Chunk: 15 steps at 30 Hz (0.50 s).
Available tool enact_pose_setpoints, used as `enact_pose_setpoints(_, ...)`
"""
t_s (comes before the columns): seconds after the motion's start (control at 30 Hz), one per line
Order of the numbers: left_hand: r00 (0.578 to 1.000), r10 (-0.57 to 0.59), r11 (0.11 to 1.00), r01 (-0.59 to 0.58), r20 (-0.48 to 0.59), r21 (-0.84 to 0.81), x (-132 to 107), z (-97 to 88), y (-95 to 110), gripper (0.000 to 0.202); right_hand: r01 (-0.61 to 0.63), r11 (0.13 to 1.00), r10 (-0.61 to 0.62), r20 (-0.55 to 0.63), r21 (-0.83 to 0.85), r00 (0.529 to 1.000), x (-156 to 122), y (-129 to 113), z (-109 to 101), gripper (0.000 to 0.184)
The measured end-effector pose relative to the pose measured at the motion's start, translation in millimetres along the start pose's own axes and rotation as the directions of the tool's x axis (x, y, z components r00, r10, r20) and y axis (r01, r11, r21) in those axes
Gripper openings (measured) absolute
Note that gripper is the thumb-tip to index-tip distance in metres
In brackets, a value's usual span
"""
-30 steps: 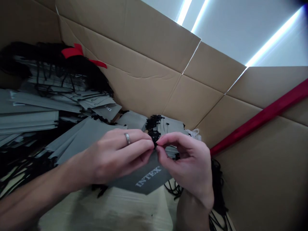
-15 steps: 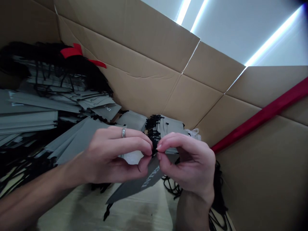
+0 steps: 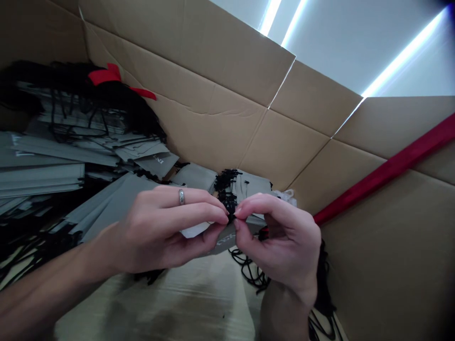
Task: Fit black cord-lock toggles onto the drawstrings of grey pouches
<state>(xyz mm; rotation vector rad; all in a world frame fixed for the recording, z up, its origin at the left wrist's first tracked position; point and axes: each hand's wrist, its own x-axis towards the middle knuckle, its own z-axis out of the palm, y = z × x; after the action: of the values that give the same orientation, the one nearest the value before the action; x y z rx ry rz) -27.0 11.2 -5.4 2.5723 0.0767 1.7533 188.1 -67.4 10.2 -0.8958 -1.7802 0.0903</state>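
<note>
My left hand (image 3: 174, 225), with a ring on one finger, pinches thumb and fingertips together at the middle of the view. Facing it, my right hand (image 3: 280, 237) makes a similar pinch, its fingertips almost touching the left ones. Between the two pinches shows a small bit of black cord. A grey drawstring pouch (image 3: 223, 245) with pale lettering hangs just below and behind the fingers, mostly covered by them. The exact grip of each fingertip on the cord is hard to make out.
Grey pouches (image 3: 103, 203) with black cords are heaped on the left, a red strip (image 3: 106, 75) on top. More pouches (image 3: 252, 184) lie stacked behind my hands. Cardboard walls (image 3: 213, 94) rise around, a dark red band (image 3: 384, 170) crossing at right. Loose black cords (image 3: 252, 274) lie near my right wrist.
The grey pouch has swung from hanging down toward the lower left to behind my hands, so less of it shows. Both hands stay pinched and have shifted slightly.
</note>
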Motion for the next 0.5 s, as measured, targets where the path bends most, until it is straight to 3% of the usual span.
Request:
enact_pose_setpoints(0.3,0.995,0.047,0.983,-0.062,0.087,0.175,-11.7,-5.6,7.1,0.009,0.05,0.996,-0.047,0.05,-0.074,0.998,3.8,-3.2,-1.0,0.027)
enact_pose_setpoints(0.5,1.0,0.018,1.0,-0.018,0.018,0.005,-3.1,-0.9,7.4,0.012,0.014,0.996,-0.018,0.047,0.088,0.999,1.1,-0.7,-0.9,0.031)
